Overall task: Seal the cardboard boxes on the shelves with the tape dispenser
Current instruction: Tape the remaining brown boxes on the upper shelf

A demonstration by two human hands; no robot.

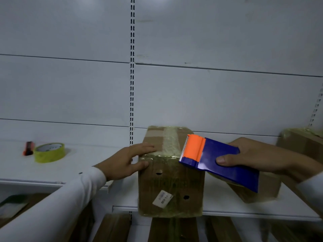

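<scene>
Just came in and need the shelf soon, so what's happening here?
A person is taping boxes on the shelf. The left hand rests on the top corner of the middle box, steadying it. The right hand grips the tape dispenser, held just above that box's right edge. Tape already runs along the box's top. A spare tape roll lies further left.

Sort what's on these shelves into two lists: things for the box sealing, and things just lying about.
For the job:
- tape dispenser, gripped in the right hand
- middle cardboard box, steadied by the left hand
- box behind the dispenser
- box at far right

Lying about:
- yellow tape roll
- small orange and black object
</scene>
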